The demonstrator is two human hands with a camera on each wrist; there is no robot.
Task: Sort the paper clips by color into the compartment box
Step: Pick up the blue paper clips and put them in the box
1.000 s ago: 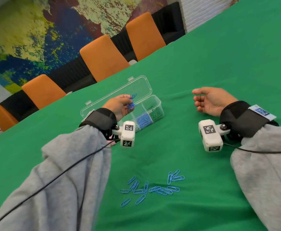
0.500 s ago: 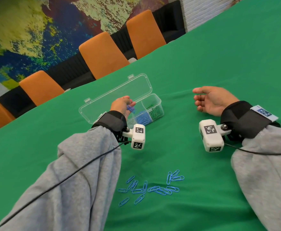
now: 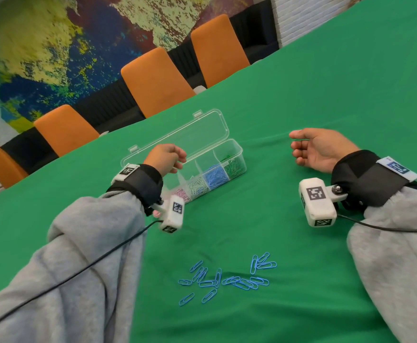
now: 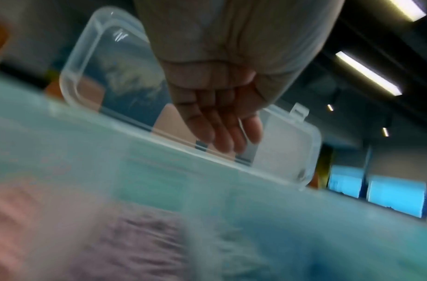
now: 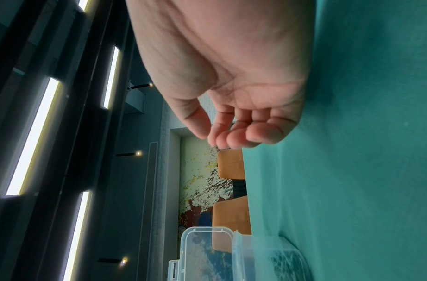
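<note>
Green cloth [image 3: 326,100] covers the long table, with orange chairs [image 3: 156,81] and a painted wall behind the compartment box [image 3: 237,154]. That clear box stands with its lid [image 3: 177,139] tipped back toward the chairs. Its compartments already hold sorted clips: pink ones [image 3: 184,194] at the end nearest the person's left sleeve, then white [image 3: 197,185], blue [image 3: 215,175] and green [image 3: 233,165] at the far end. The left hand [image 3: 165,158] hovers over the box; the wrist view shows its fingers [image 4: 222,131] straight, close together and holding nothing. The right hand [image 3: 318,149] rests on the cloth to the right of the box, palm up, fingers [image 5: 234,136] loosely curled and empty. On the near side of the box, well apart from it, a scatter of loose blue clips [image 3: 227,278] lies unsorted. Sorting looks mostly done; only this blue pile appears to remain, bound for the blue compartment.
</note>
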